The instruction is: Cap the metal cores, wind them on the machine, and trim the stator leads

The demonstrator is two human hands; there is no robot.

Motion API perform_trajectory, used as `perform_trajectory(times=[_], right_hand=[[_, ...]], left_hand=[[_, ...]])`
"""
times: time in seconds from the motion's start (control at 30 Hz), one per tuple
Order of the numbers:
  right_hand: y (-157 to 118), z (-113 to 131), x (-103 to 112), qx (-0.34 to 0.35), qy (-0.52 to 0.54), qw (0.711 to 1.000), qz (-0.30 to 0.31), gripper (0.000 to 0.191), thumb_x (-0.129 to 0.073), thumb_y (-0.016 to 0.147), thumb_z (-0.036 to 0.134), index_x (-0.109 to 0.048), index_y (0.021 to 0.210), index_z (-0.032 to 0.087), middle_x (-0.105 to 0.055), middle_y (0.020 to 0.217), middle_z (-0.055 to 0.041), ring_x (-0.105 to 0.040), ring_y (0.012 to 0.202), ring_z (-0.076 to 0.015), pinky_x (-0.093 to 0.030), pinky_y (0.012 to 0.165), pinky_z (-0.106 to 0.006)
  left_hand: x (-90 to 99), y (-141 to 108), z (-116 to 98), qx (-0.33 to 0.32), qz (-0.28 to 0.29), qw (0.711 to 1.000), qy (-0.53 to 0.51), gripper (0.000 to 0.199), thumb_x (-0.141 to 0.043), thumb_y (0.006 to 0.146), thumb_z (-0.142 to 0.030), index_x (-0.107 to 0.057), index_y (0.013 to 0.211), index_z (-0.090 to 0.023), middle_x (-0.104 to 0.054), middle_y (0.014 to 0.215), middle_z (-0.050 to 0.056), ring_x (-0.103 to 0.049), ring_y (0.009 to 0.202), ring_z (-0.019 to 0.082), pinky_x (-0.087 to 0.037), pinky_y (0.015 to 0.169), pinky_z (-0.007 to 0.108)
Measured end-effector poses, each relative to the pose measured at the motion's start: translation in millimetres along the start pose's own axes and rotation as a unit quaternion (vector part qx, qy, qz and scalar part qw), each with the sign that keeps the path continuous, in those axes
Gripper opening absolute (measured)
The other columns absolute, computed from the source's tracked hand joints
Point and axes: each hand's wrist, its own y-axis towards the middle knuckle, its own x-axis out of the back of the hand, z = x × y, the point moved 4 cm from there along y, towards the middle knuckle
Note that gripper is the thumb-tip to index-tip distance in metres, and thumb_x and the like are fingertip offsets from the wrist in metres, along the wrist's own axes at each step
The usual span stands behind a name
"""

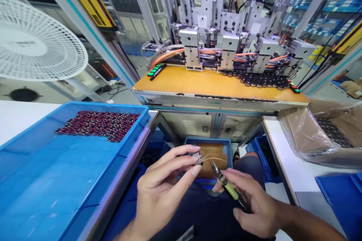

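Note:
Between the thumb and fingers of my left hand [166, 184] is a small metal part [197, 157], held up in front of me. Thin copper-coloured wires [213, 158] stick out of it to the right. My right hand [251, 199] is wrapped round pliers [230, 188] with green and black handles. Their narrow tips point up and left, just below the wires, and look apart from them. Beneath both hands, near the floor, is a blue bin [231, 154] with a brown bottom.
A large blue tray [56, 180] with many small dark-red parts stands at the left. Ahead is a machine with an orange table [169, 83] bearing black round parts. A plastic-lined box [299, 131] is at the right, a white fan [42, 41] at the far left.

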Motion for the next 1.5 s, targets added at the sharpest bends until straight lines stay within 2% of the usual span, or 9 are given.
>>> perform_trajectory(times=[0.33,0.57,0.87,0.97,1.03,1.1,1.2,1.33,1.5], right_hand=[[25.3,13.0,-4.5,0.034,0.119,0.992,0.016,0.082,-0.053,0.071,0.005,-0.042,0.15,0.026,-0.066,0.105,-0.0092,-0.064,0.09,-0.0181,-0.054,0.088,-0.042],[29.0,13.4,-3.2,0.02,0.085,0.996,0.002,0.066,-0.057,0.075,0.003,-0.056,0.139,0.021,-0.06,0.086,-0.0044,-0.056,0.07,-0.0122,-0.052,0.066,-0.026],[27.2,2.7,0.1,-0.077,0.112,0.99,-0.037,0.057,-0.059,0.081,0.012,-0.056,0.137,0.021,-0.059,0.089,-0.0034,-0.054,0.069,-0.0107,-0.052,0.067,-0.026],[22.1,11.3,5.6,-0.042,0.144,0.988,-0.026,0.066,-0.057,0.082,0.008,-0.048,0.145,0.027,-0.06,0.101,-0.0062,-0.06,0.079,-0.0122,-0.055,0.077,-0.031],[16.5,19.3,9.2,-0.01,0.153,0.988,-0.013,0.075,-0.054,0.081,0.003,-0.042,0.148,0.034,-0.059,0.111,-0.0078,-0.062,0.091,-0.0145,-0.056,0.086,-0.037],[11.5,27.5,11.8,0.012,0.157,0.987,-0.002,0.08,-0.052,0.081,0.0,-0.038,0.15,0.039,-0.058,0.115,-0.0081,-0.063,0.096,-0.0162,-0.056,0.09,-0.041],[9.6,38.9,13.2,0.018,0.151,0.988,0.01,0.076,-0.056,0.082,0.004,-0.04,0.15,0.035,-0.06,0.113,-0.01,-0.064,0.096,-0.0188,-0.057,0.089,-0.042],[15.7,50.3,13.2,0.028,0.137,0.99,0.025,0.074,-0.058,0.083,0.008,-0.041,0.151,0.031,-0.062,0.112,-0.012,-0.064,0.098,-0.0216,-0.057,0.088,-0.043],[22.7,51.3,10.1,0.031,0.139,0.989,0.036,0.082,-0.052,0.077,0.001,-0.038,0.152,0.032,-0.059,0.115,-0.0111,-0.063,0.102,-0.0209,-0.057,0.089,-0.042]], left_hand=[[5.6,-3.0,-1.5,-0.003,-0.003,1.0,0.025,0.03,-0.071,0.081,-0.003,-0.076,0.099,-0.026,-0.075,0.109,0.004,-0.074,0.097,0.018,-0.064,0.075,0.023],[4.3,-0.3,-3.2,-0.003,0.0,1.0,0.022,0.028,-0.072,0.08,-0.004,-0.076,0.097,-0.026,-0.076,0.107,0.003,-0.074,0.095,0.017,-0.064,0.074,0.022],[5.3,1.9,0.0,-0.021,0.011,0.999,0.028,0.024,-0.071,0.081,-0.004,-0.075,0.096,-0.023,-0.073,0.108,0.007,-0.073,0.098,0.021,-0.064,0.075,0.026],[7.5,1.5,-3.2,-0.094,0.027,0.994,0.047,0.027,-0.069,0.08,0.002,-0.07,0.095,-0.02,-0.068,0.111,0.007,-0.071,0.102,0.02,-0.063,0.083,0.028],[8.9,0.2,-3.8,-0.123,0.022,0.992,0.013,0.04,-0.068,0.075,0.01,-0.064,0.1,-0.022,-0.065,0.115,0.005,-0.072,0.102,0.019,-0.064,0.084,0.029],[9.3,-1.3,-1.9,-0.124,0.014,0.991,-0.043,0.056,-0.067,0.071,0.015,-0.056,0.109,-0.025,-0.064,0.118,0.003,-0.074,0.101,0.02,-0.065,0.083,0.031],[7.3,-3.9,0.3,-0.125,0.011,0.989,-0.081,0.071,-0.067,0.067,0.02,-0.05,0.118,-0.027,-0.069,0.117,0.002,-0.073,0.106,0.022,-0.064,0.09,0.037],[6.7,-6.2,-0.4,-0.133,-0.001,0.989,-0.067,0.075,-0.069,0.065,0.02,-0.051,0.12,-0.026,-0.073,0.116,0.001,-0.073,0.106,0.021,-0.061,0.098,0.037],[8.3,-9.1,-1.5,-0.116,-0.01,0.992,-0.058,0.073,-0.068,0.066,0.019,-0.052,0.122,-0.026,-0.074,0.115,0.0,-0.074,0.104,0.021,-0.064,0.092,0.034]])
